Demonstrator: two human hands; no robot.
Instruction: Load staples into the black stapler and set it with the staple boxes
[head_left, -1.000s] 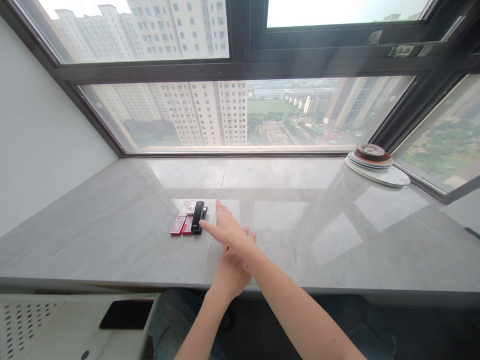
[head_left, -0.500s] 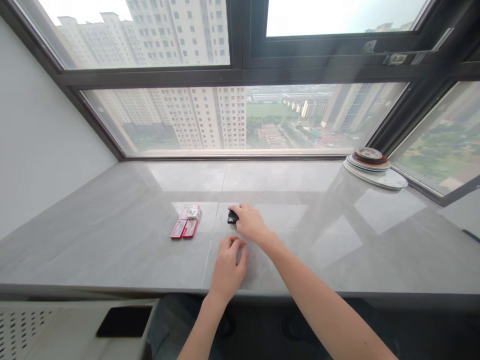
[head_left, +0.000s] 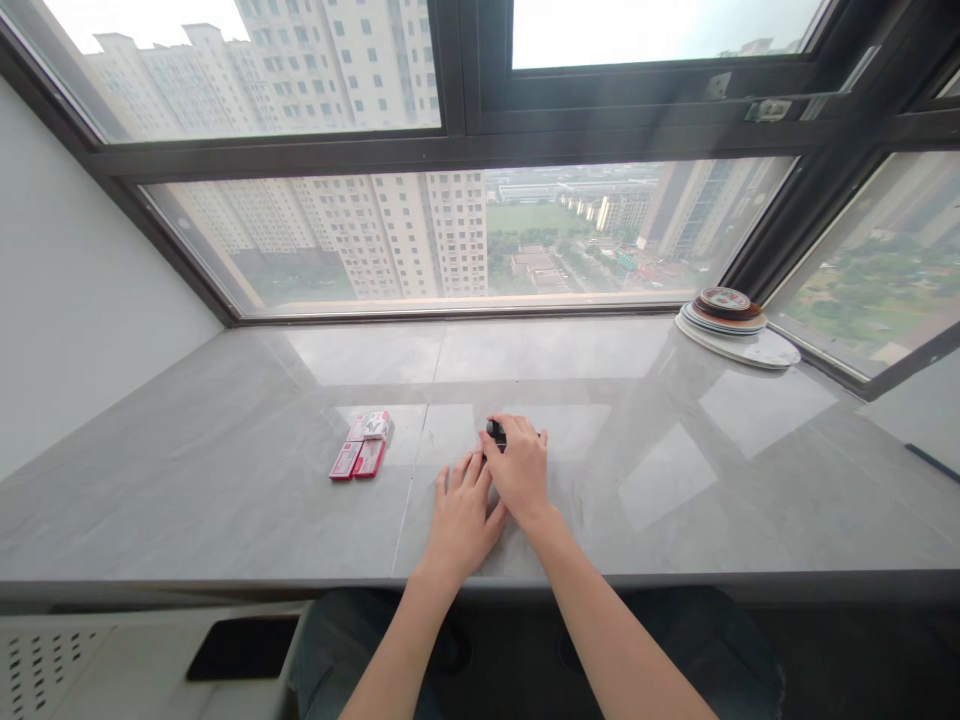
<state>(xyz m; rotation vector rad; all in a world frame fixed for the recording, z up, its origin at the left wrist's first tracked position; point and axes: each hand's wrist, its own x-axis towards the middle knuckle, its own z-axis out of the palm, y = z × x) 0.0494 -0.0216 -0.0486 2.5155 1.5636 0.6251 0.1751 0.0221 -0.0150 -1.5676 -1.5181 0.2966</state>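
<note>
A small black object (head_left: 496,432) shows at the fingers of my right hand (head_left: 519,468), which is closed on it just above the grey countertop. My hand covers most of the object, so its shape cannot be made out. Close on the left, my left hand (head_left: 461,515) lies on the countertop with its fingers spread, its thumb beside my right wrist and its fingertips close to my right fingers. Further left, several small red and white boxes (head_left: 346,460) lie in a cluster, with a white box (head_left: 376,425) at their back right.
A stack of round plates (head_left: 739,345) sits at the back right by the window. The grey countertop (head_left: 247,500) runs along the window frame. Below its front edge at the left, a dark flat object (head_left: 244,648) lies on a pale surface.
My right hand has moved right with the black object and turned over it. My left hand has flattened and spread its fingers. The view has shifted slightly to the right.
</note>
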